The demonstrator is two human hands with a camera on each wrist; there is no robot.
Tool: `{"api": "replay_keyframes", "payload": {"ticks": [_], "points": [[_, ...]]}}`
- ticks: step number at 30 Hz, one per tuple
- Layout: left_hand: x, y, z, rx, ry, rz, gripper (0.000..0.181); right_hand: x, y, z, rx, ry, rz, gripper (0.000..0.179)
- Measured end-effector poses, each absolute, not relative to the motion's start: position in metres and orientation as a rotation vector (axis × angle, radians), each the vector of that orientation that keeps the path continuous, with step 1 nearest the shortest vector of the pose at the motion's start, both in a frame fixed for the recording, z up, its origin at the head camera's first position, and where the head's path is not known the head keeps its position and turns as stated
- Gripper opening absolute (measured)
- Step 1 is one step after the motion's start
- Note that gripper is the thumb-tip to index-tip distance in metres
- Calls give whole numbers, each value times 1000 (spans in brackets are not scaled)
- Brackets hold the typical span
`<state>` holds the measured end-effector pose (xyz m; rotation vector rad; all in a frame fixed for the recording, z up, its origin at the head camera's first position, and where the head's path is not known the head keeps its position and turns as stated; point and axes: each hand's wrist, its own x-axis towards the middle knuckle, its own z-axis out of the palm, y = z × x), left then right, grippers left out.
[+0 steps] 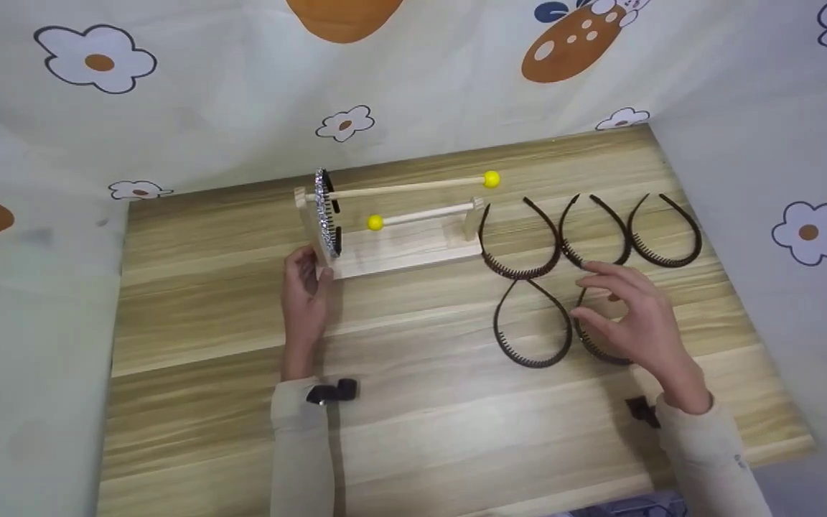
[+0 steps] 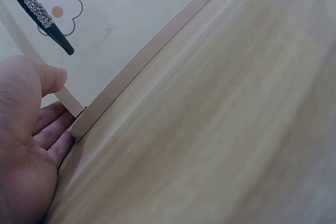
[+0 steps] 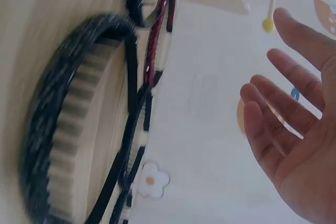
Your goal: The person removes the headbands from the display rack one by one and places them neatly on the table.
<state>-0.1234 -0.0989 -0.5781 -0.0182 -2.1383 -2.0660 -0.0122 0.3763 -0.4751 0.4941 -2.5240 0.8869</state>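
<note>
A wooden stand with two dowels tipped by yellow balls stands toward the back of the table. A glittery silver headband with dark teeth hangs on its upper dowel, beside the left post. My left hand grips the stand's lower left end, thumb in front and fingers behind the post. My right hand hovers, fingers spread and slightly bent, holding nothing. Beneath it lies a dark toothed headband, partly hidden by the hand. In the right wrist view, a dark headband is near the camera.
Other dark headbands lie right of the stand: one at front, and a back row of left, middle and right ones. A flower-patterned cloth rises behind the wood-grain table.
</note>
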Motion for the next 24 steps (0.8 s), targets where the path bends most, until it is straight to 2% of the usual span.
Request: {"api": "replay_keyframes", "payload": {"ticks": [13, 24], "points": [[-126, -96, -579, -33, -2139, -2068, 47, -36, 321, -468, 437, -2446, 1081, 46], [-122, -100, -580, -29, -2116, -2093, 44, -50, 274, -446, 327, -2407, 1621, 38]]}}
